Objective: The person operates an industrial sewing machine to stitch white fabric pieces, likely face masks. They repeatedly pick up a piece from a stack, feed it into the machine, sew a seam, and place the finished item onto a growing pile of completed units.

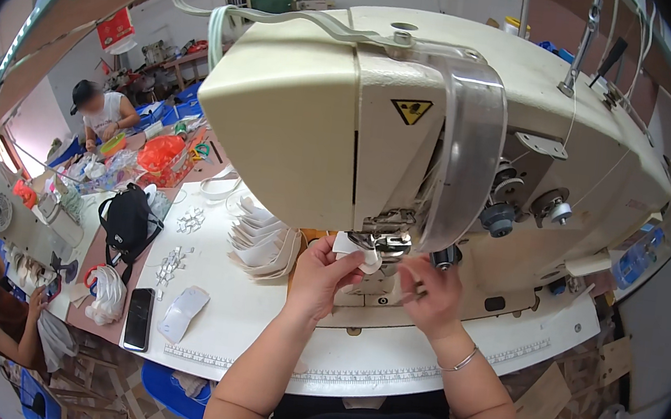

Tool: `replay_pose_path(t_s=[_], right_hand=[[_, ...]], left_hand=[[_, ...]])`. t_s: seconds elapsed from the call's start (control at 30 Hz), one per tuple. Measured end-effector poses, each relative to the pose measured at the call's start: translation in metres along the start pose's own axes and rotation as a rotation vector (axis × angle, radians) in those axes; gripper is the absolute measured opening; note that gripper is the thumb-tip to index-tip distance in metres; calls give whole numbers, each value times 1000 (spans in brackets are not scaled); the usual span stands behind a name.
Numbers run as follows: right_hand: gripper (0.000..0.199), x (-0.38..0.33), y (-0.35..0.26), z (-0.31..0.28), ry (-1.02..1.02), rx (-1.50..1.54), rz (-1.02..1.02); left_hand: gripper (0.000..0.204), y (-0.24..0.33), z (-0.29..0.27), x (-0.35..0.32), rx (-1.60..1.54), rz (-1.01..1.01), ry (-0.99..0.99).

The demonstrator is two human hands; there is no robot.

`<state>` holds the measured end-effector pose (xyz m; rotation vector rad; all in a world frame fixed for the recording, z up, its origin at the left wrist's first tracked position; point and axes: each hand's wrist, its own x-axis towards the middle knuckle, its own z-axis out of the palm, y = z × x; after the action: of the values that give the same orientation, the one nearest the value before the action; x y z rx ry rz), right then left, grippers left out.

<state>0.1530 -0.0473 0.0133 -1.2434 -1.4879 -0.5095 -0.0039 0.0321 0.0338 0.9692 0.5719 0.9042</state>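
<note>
A large cream industrial sewing machine (280,112) stands in front of me. My left hand (318,278) pinches a small white piece of material (346,246) between thumb and fingers, right under the machine's presser foot (385,242). Just to the right of that piece, my right hand (435,297) is raised with its fingers bent. Motion blurs those fingers, and whether they hold anything does not show. Left of my left hand, a stack of curved white pieces (259,238) lies on the white machine table (383,372).
Small white bits (172,264), a black phone (138,319) and a white pad (184,313) lie at the left. Beyond them sit a black bag (129,223) and a white plastic bag (105,295). Two people work at the far left. A blue bin (165,393) stands below the table.
</note>
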Motion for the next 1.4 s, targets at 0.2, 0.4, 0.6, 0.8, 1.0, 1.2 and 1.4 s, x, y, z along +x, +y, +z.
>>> replay_pose_path(t_s=[0.2,0.4,0.6,0.8,1.0,1.2,1.4], right_hand=[[53,8,3,6,-196,-10,-154],[56,6,0,7,-202,-28,-127],[59,7,-4,6,-217,-35,-109],[48,7,-2,7,-167,-59,-159],[46,7,-7,7,-177,-16,-110],[49,-1,-5,5,-108,109,-21],[49,-3,-5,0,-157,155,16]], left_hand=[[24,-5,5,-3,141,124,84],[21,1,1,7,53,59,36],[11,5,-15,29,16,-47,-76],[11,8,-14,37,-1,-75,-110],[15,7,-24,45,-132,-63,-118],[27,1,-4,-14,-153,-123,26],[28,-4,-9,-7,-221,-86,10]])
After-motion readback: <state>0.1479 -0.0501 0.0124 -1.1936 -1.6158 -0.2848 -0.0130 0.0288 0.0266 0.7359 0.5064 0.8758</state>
